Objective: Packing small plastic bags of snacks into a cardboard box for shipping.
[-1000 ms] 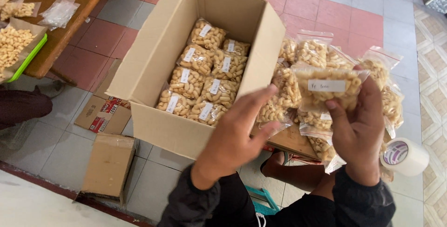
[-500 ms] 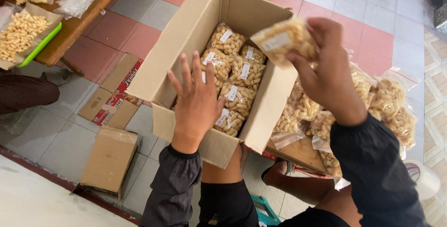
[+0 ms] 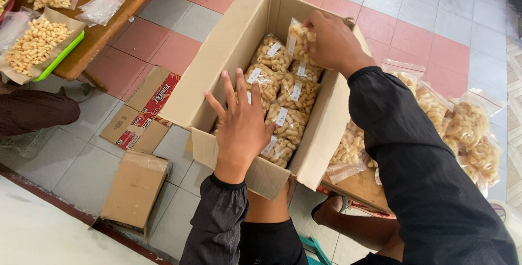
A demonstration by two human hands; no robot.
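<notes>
Several loose snack packets still lie on the wooden table [image 3: 109, 31] at far left, with flattened red-printed cartons [image 3: 144, 115] on the floor below. Left hand [image 3: 242, 126] spreads open, fingers apart, over the cardboard box [image 3: 217, 74], already mostly filled with white-labelled clear bags; right hand [image 3: 331, 42] pinches one snack bag [image 3: 299, 39] above its far end. More unpacked bags [image 3: 462, 129] wait at right.

The scene is evenly and brightly lit by soft daylight, with no harsh glare. Shadows are faint and diffuse: a soft one lies inside the cardboard box [image 3: 228, 53] and under the wooden surface [image 3: 109, 4] at the upper left. The clear snack bags [image 3: 462, 129] on the right carry mild sheen. Focus is sharp throughout, with slight wide-angle stretching toward the edges and the dark sleeve [image 3: 429, 189] losing detail.
</notes>
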